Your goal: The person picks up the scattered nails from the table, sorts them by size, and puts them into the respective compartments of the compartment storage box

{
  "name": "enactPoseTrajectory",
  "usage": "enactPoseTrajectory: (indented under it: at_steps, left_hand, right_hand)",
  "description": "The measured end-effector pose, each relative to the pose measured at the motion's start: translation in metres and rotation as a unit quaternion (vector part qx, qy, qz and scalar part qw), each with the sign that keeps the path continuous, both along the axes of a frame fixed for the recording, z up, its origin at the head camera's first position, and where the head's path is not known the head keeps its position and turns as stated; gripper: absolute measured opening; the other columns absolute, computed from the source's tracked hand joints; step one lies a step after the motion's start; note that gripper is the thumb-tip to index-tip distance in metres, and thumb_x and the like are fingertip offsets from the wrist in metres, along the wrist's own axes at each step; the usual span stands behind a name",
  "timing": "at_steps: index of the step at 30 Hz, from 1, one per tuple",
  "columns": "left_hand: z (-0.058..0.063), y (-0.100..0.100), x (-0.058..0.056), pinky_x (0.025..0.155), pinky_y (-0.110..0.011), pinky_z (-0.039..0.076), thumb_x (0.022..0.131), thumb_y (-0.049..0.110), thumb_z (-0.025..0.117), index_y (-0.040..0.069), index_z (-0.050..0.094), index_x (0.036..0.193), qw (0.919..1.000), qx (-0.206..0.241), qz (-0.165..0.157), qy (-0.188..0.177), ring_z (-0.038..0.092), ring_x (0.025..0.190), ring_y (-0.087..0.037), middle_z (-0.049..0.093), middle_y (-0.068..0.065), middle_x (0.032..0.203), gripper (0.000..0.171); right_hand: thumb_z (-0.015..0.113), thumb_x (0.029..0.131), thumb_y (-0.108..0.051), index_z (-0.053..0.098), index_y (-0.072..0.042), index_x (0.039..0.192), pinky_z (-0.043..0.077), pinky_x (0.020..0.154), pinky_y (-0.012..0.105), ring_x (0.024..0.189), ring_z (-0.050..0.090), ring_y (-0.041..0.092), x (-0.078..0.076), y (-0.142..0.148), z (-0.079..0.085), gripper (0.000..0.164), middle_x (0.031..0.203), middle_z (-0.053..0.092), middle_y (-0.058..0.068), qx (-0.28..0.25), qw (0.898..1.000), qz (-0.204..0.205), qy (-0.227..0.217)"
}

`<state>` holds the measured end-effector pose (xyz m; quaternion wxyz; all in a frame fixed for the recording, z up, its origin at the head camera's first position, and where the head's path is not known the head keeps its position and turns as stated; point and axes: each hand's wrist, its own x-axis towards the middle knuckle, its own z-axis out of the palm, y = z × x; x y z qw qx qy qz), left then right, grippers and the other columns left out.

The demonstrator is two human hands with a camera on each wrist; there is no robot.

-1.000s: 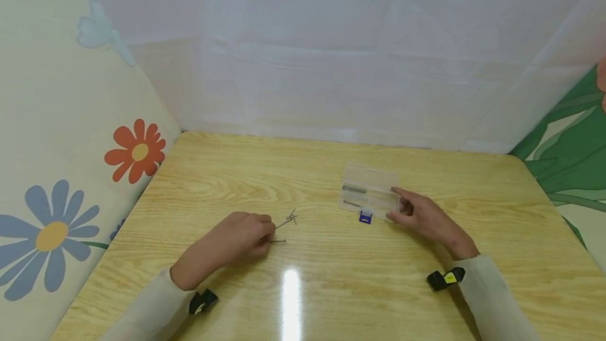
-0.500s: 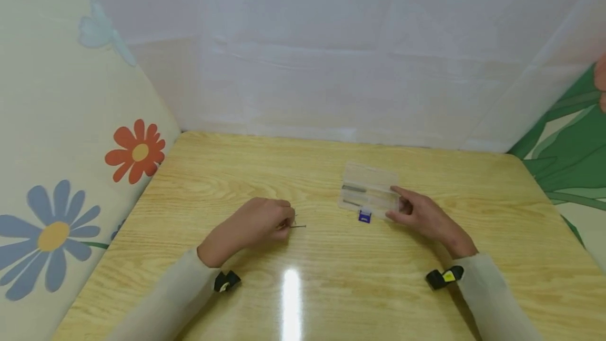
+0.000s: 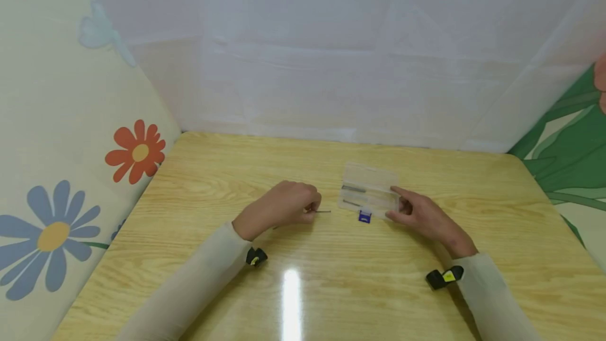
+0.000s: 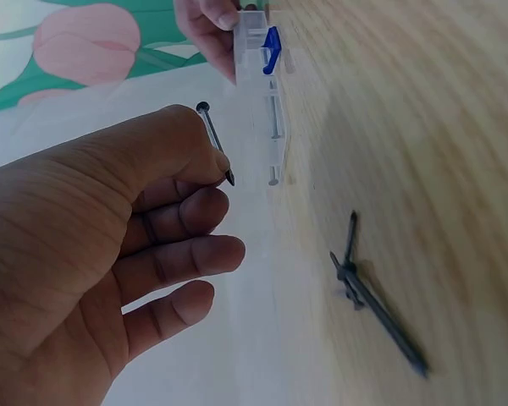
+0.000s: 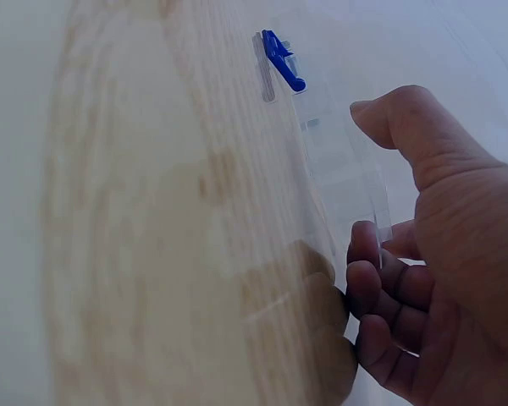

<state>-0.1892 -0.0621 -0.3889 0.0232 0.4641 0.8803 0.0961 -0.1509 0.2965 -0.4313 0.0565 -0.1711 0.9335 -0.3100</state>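
A slim nail, pinched, hovers near an open clear box.

the nail is smooth, dark metal. the box is clear plastic. the table is glossy, wood-grained.

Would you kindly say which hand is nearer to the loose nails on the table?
Left: the left hand is close above the loose nails; the right hand is farther away, at the clear box.

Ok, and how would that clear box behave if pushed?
The clear box would probably slide rather than tip, lying low and broad on the table. Thin and see-through, it looks stiff but may crack if squeezed hard. With spare room around them, the nails inside may shift.
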Motion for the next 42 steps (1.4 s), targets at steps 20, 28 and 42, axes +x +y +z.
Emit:
enactPoseTrajectory:
  at_steps: [20, 28, 42]
  left_hand:
    - [0.005, 0.064, -0.026, 0.056, -0.023, 0.039, 0.082, 0.004, 0.066, 0.020, 0.057, 0.075, 0.9996, -0.004, -0.014, -0.025, 0.046, 0.066, -0.008, 0.054, 0.007, 0.077, 0.019]
    - [0.005, 0.077, -0.030, 0.058, -0.024, 0.042, 0.087, 0.007, 0.068, 0.019, 0.061, 0.080, 0.9996, -0.009, -0.014, -0.021, 0.050, 0.068, -0.009, 0.057, 0.008, 0.080, 0.016]
    - [0.005, 0.067, -0.025, 0.056, -0.023, 0.042, 0.092, 0.014, 0.066, 0.020, 0.064, 0.082, 1.0000, 0.001, 0.005, -0.008, 0.051, 0.068, -0.009, 0.058, 0.009, 0.081, 0.012]
  right_hand:
    - [0.074, 0.097, -0.027, 0.042, 0.010, 0.150, 0.048, 0.071, 0.033, 0.078, 0.053, 0.017, 0.000, 0.001, -0.003, 0.072, 0.094, 0.059, 0.003, -0.014, 1.000, -0.002, -0.005]
    - [0.074, 0.096, -0.026, 0.043, 0.009, 0.149, 0.048, 0.070, 0.032, 0.077, 0.053, 0.017, -0.001, 0.000, -0.003, 0.071, 0.093, 0.059, 0.003, -0.015, 1.000, -0.003, 0.001]
    - [0.073, 0.097, -0.028, 0.041, 0.009, 0.151, 0.048, 0.072, 0.034, 0.078, 0.053, 0.017, 0.000, 0.001, -0.001, 0.073, 0.094, 0.059, 0.002, -0.015, 1.000, -0.002, -0.005]
